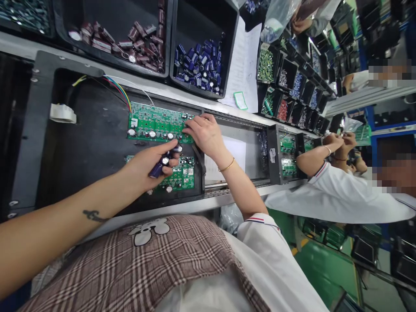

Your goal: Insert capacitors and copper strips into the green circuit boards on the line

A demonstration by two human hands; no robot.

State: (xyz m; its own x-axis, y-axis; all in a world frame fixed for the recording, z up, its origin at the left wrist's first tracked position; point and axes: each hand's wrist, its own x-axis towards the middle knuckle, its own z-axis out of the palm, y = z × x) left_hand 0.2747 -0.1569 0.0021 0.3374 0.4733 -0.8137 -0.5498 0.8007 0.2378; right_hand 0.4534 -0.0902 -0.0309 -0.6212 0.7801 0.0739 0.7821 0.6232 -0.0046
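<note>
Several dark blue capacitors (157,169) stick out between the fingers of my left hand (151,162), which is closed around them above the lower green circuit board (188,171). My right hand (206,132) has its fingertips bunched at the right end of the upper green circuit board (156,121). Whatever those fingertips pinch, if anything, is hidden beneath them. Silver-topped round capacitors stand along the upper board's near edge, and coloured wires (121,92) run off its far left corner. My left hand and forearm cover much of the lower board.
Beyond the boards stand a black bin (201,89) of blue capacitors and another bin (113,65) of brown ones. A black frame (24,130) bounds the left side. Paper sheets (245,65) and small part bins (264,80) lie rightward. A co-worker's arm (313,160) reaches in at right.
</note>
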